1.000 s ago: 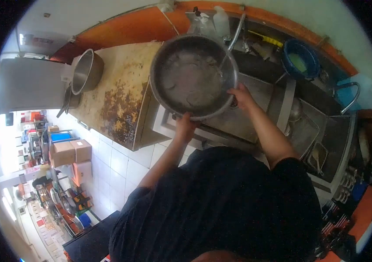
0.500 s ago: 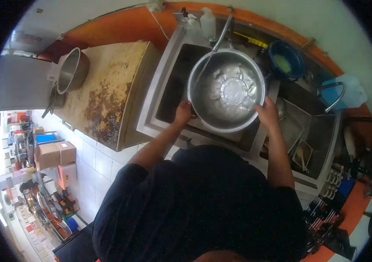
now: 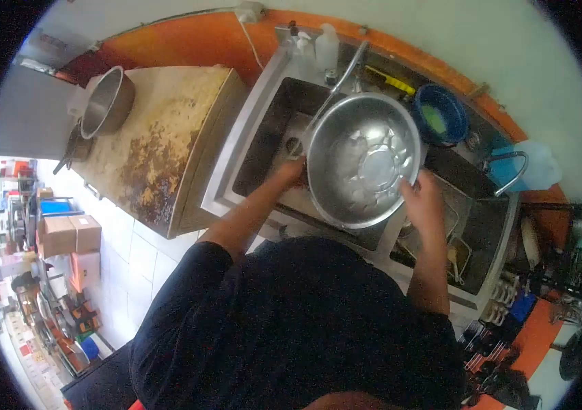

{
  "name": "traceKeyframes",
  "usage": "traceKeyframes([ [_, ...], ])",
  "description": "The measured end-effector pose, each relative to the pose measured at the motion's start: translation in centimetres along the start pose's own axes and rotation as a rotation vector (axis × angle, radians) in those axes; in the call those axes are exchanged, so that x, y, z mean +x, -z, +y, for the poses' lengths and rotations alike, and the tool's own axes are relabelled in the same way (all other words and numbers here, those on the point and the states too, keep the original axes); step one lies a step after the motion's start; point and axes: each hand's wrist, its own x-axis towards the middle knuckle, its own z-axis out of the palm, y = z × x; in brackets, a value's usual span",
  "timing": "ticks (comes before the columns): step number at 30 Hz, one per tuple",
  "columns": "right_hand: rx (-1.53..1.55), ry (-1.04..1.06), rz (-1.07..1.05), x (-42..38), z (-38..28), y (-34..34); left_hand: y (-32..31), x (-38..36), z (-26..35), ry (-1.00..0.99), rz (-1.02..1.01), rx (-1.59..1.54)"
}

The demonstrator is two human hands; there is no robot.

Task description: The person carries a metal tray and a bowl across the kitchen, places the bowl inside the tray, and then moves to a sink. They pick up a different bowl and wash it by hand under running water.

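A large round steel bowl (image 3: pixel 352 164) is held over the double sink (image 3: pixel 264 147), tilted to the right, its shiny dented bottom showing. My left hand (image 3: pixel 292 172) grips its left rim, with the fingers partly hidden behind it. On the lower right rim, my right hand (image 3: pixel 422 198) holds on, thumb on the inner side. The faucet (image 3: pixel 349 72) reaches down past the bowl's upper left edge, and its lower end is over the left basin.
Behind the sink stand pump bottles (image 3: pixel 326 48), a blue basin (image 3: pixel 441 113) and a bluish jug (image 3: pixel 533 164). Utensils (image 3: pixel 453 263) lie in the right basin. Another steel bowl (image 3: pixel 108 106) sits on the worn table (image 3: pixel 168 130) at left.
The bowl has moved slightly right and down in view and tilted to the right, both hands still on it. More of the left basin now shows. The whole view has shifted a little.
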Motion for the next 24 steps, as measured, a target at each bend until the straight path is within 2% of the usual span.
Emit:
traceKeyframes([
  [1,-0.005,-0.003,0.012,-0.2,-0.3,-0.4,-0.1,-1.0,1.0,0.015,-0.063,0.126],
  [3,-0.236,0.317,0.213,-0.7,-1.6,-1.6,-0.6,-0.7,0.7,0.019,-0.135,0.259],
  [5,-0.137,0.356,0.234,-1.1,-3.0,-2.9,-1.2,0.8,-1.2,0.052,-0.266,0.062],
  [6,-0.032,0.398,0.242,-1.3,-3.7,-3.5,-1.6,1.6,-2.2,0.044,-0.27,0.067],
  [8,-0.015,0.487,0.287,-1.7,-4.5,-4.1,-2.8,2.7,-3.6,0.129,-0.32,-0.009],
  [9,0.004,0.572,0.321,-2.0,-5.0,-4.4,-3.4,2.5,-3.6,0.124,-0.321,-0.007],
  [11,-0.015,0.577,0.337,-3.0,-6.1,-4.2,-4.9,2.0,-3.8,0.11,-0.537,0.019],
  [13,-0.009,0.649,0.359,-3.4,-6.3,-3.8,-6.9,-0.1,-2.3,0.088,-0.539,0.123],
  [14,-0.001,0.659,0.364,-3.5,-6.3,-3.5,-7.6,-0.2,-2.3,0.066,-0.538,0.225],
  [18,0.001,0.653,0.413,-3.4,-5.3,-1.6,-8.7,0.0,-1.5,0.084,-0.562,0.177],
  [19,0.0,0.657,0.413,-3.2,-4.7,-1.4,-8.7,0.0,-1.5,0.125,-0.476,0.134],
  [21,0.099,0.468,0.482,-2.8,-2.8,-1.3,-8.9,-0.2,-1.2,0.203,-0.303,0.05],
  [22,0.182,0.333,0.455,-2.4,-1.2,-1.4,-8.6,-0.5,-1.2,0.2,-0.302,0.047],
  [23,0.182,0.336,0.455,-1.9,0.0,-1.3,-7.8,-1.4,-1.1,0.107,-0.322,-0.044],
  [24,0.252,0.247,0.432,-1.0,1.2,-1.2,-6.9,-1.6,-1.5,0.015,-0.342,-0.133],
])
